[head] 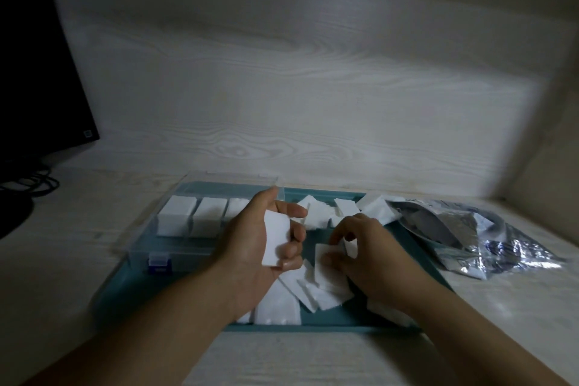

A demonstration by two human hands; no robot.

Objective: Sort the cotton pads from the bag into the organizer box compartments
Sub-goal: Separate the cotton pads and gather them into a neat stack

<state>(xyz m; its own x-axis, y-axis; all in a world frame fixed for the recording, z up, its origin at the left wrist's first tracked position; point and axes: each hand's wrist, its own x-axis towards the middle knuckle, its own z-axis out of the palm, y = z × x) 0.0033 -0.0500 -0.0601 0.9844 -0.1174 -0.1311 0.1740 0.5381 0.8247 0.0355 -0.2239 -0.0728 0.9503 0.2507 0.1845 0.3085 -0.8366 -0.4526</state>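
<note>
My left hand [250, 238] holds a small stack of white cotton pads [275, 240] upright above a teal tray [313, 323]. My right hand [366, 247] pinches a single pad [326, 252] from the loose pads [313, 288] scattered on the tray. A clear organizer box [163, 247] sits on the tray's left side, its far compartments filled with stacked pads [195, 218]. More loose pads [326, 211] lie at the tray's far end. The crinkled plastic bag [488, 241] lies to the right of the tray.
A dark monitor [37, 72] with cables [31, 182] stands at the far left. A pale wood-grain wall rises behind the tray, and a side wall closes in at the right. The box's blue latch [159, 262] faces me.
</note>
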